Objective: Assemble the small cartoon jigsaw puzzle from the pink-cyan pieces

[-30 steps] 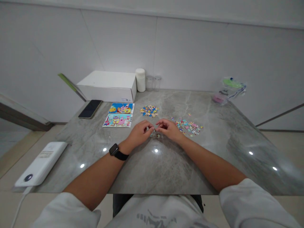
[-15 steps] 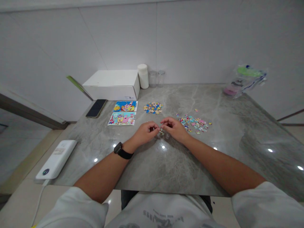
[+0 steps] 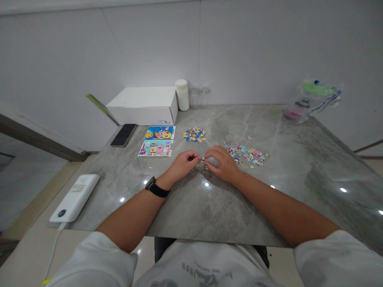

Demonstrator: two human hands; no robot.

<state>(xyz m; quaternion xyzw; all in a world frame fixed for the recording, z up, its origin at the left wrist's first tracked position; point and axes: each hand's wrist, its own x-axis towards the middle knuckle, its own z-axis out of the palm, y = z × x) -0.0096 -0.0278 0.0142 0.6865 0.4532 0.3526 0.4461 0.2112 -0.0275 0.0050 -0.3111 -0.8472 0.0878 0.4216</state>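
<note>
Grey marbled table (image 3: 236, 215), glossy, set against a pale panelled wall (image 3: 248, 52). Reference point for all places: the blue-and-yellow puzzle pile (image 3: 195, 135), loose interlocking pieces of blue, yellow and cream, heaped in a compact round.

Item: small puzzle piece (image 3: 202, 158), nearer the person than the pile and slightly right of it; pale with darker marks, printed detail too small to read. A few small pieces (image 3: 206, 168) lie just below it on the tabletop.

Left hand (image 3: 186, 164), black watch (image 3: 156, 188) at the wrist, in front of the pile: thumb and forefinger pinched together on the small puzzle piece. Right hand (image 3: 223, 163), front-right of the pile: thumb and forefinger curved to a narrow gap at the same piece; whether they grip it cannot be told.

Second puzzle pile (image 3: 247, 154), right of the first and nearer: turquoise, pink, red and white, spread loosely. Two printed cartoon pictures (image 3: 155, 148), left of the reference pile, one above the other. White box (image 3: 143, 105), behind and left. White bottle (image 3: 182, 95), behind.
</note>
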